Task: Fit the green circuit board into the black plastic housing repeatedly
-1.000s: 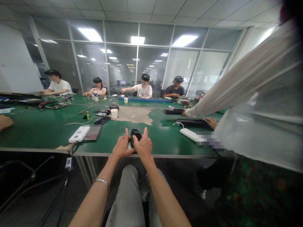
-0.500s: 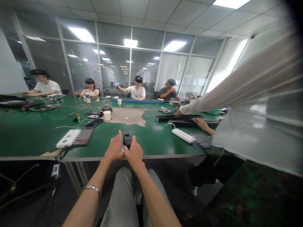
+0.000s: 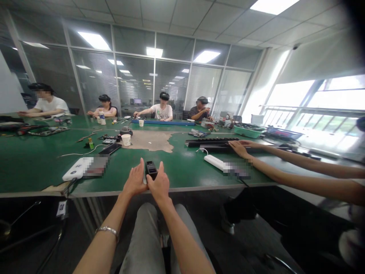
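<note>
A small black box-shaped device (image 3: 151, 168) stands on the green table (image 3: 182, 173) near its front edge, between my hands. My left hand (image 3: 135, 178) is at its left side, fingers stretched out and pointing away from me. On the other side is my right hand (image 3: 159, 183), also with fingers extended, its thumb angled in toward my left thumb at the table edge. My right hand hides the lower part of the device; I cannot tell whether it touches it. Both forearms reach forward over my lap.
To the left lie a white power bank (image 3: 78, 168), a black phone (image 3: 110, 148) and a paper cup (image 3: 126, 140). At right, a co-worker's hands (image 3: 239, 147) rest at long black rails (image 3: 212, 142), behind a white power bank (image 3: 214, 163). Several people sit across the table.
The white-sleeved person leaning in at right has drawn back, uncovering the window and a green basket. A person opposite has lowered a raised arm. My hands keep nearly the same pose.
</note>
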A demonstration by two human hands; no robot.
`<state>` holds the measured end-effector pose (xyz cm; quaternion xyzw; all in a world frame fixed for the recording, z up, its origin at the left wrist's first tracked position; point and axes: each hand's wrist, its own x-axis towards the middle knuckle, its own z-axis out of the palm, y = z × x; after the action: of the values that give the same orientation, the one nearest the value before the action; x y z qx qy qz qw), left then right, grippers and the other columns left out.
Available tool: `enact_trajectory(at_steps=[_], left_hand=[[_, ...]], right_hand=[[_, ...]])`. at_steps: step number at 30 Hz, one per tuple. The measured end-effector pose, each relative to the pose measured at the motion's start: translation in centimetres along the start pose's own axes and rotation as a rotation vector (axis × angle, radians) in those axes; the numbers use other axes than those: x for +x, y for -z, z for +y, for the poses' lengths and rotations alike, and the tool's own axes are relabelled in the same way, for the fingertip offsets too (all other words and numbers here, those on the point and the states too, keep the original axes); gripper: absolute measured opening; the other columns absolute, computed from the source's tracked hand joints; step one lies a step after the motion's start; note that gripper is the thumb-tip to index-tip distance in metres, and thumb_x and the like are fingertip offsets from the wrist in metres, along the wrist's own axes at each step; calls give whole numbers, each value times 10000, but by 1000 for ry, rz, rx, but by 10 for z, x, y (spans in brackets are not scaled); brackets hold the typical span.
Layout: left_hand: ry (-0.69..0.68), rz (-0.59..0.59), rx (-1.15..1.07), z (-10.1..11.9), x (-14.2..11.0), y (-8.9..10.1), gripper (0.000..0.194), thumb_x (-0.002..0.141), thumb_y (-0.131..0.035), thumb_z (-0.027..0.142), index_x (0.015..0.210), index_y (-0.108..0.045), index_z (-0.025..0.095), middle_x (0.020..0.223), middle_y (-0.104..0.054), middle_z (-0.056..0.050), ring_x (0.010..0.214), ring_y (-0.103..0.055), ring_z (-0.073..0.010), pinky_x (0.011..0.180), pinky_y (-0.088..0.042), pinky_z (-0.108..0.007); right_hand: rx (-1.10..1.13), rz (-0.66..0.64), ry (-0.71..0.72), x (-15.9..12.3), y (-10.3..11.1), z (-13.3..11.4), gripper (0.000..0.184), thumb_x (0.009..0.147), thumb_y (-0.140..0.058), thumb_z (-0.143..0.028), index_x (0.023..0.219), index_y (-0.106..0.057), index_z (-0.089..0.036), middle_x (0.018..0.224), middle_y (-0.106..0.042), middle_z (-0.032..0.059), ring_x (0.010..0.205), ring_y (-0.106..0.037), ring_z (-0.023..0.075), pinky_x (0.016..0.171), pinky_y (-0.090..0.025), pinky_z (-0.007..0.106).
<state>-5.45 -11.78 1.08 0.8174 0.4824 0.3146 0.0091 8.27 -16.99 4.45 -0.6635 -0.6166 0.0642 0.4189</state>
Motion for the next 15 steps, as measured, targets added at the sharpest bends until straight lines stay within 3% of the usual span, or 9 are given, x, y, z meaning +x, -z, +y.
enact_trajectory(at_steps=[4, 8, 12, 15], left_hand=[[0, 15, -6, -1, 0, -1, 1105, 800, -613, 447, 1512, 162, 113, 1516, -302, -245, 1378, -350, -370, 1095, -288, -562], [1, 11, -9, 0, 1, 0, 1265, 709, -695, 623, 1517, 129, 103, 1517, -292, -260, 1372, -351, -392, 1097, -284, -555], [2, 5, -8, 4, 0, 4, 1280, 697, -690, 675, 1522, 118, 122, 1507, -328, -236, 1365, -362, -381, 1108, -268, -538], [11, 2, -9, 7, 0, 7, 1242, 728, -662, 675, 1523, 116, 123, 1461, -401, -223, 1331, -405, -370, 1107, -263, -531]], right_hand=[[146, 59, 37, 4, 7, -3, 856, 799, -635, -337, 1503, -227, -72, 1119, -674, 147, 1074, -622, 261, 924, -459, 337], [277, 174, 62, 13, 20, 1, 826, 844, -595, -368, 1512, -190, -98, 1180, -664, 120, 1098, -619, 231, 933, -456, 311], [212, 245, -19, 19, 31, 23, 790, 856, -574, -371, 1501, -219, -84, 1176, -664, 139, 1075, -631, 255, 912, -464, 334], [94, 223, -76, 16, 30, 42, 788, 834, -592, -348, 1488, -254, -66, 1142, -669, 164, 1057, -633, 291, 895, -467, 368]])
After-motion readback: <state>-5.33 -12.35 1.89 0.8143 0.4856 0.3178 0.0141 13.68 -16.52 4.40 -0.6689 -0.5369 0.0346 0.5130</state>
